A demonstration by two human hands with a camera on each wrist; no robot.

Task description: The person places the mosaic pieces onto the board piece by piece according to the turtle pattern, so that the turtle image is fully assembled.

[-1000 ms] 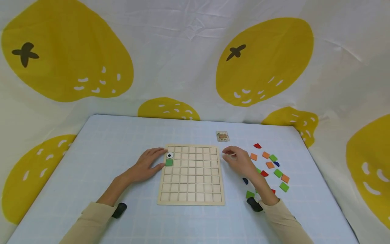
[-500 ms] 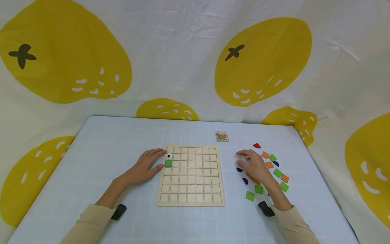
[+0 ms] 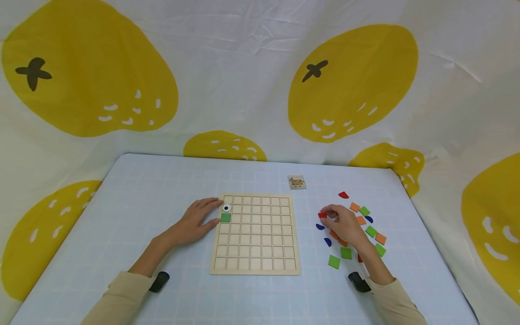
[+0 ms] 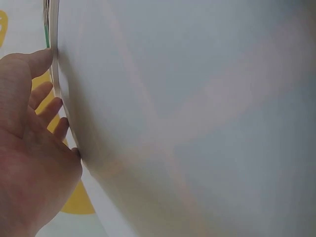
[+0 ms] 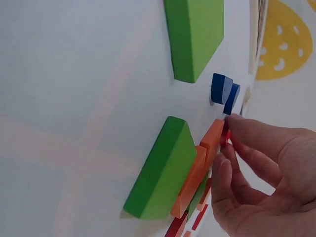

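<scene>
My left hand [image 3: 194, 222] rests at the left side of a square wooden grid board [image 3: 255, 271], its fingertips touching the edge with fingers loosely extended. In the left wrist view, the thumb and fingers of that left hand [image 4: 34, 143] meet the board's rim. Two pieces sit in the board's left column: a white round piece with a black dot [image 3: 226, 207] and a green square tile [image 3: 225, 217] just below it. To the right of the board, my right hand [image 3: 343, 224] pinches a small red tile [image 3: 322, 215] between thumb and fingers, low over the table.
Around the right hand lie loose green tiles [image 3: 334, 262], orange tiles [image 3: 380, 238] and blue half-round pieces [image 3: 327, 242]. Another red piece [image 3: 343, 195] lies farther back. A small printed card [image 3: 297, 182] is behind the board. A patterned curtain hangs behind the table.
The right hand has moved right from the board's edge to the loose pieces, and a red tile now shows between its fingertips. The left hand has stayed at the board's edge.
</scene>
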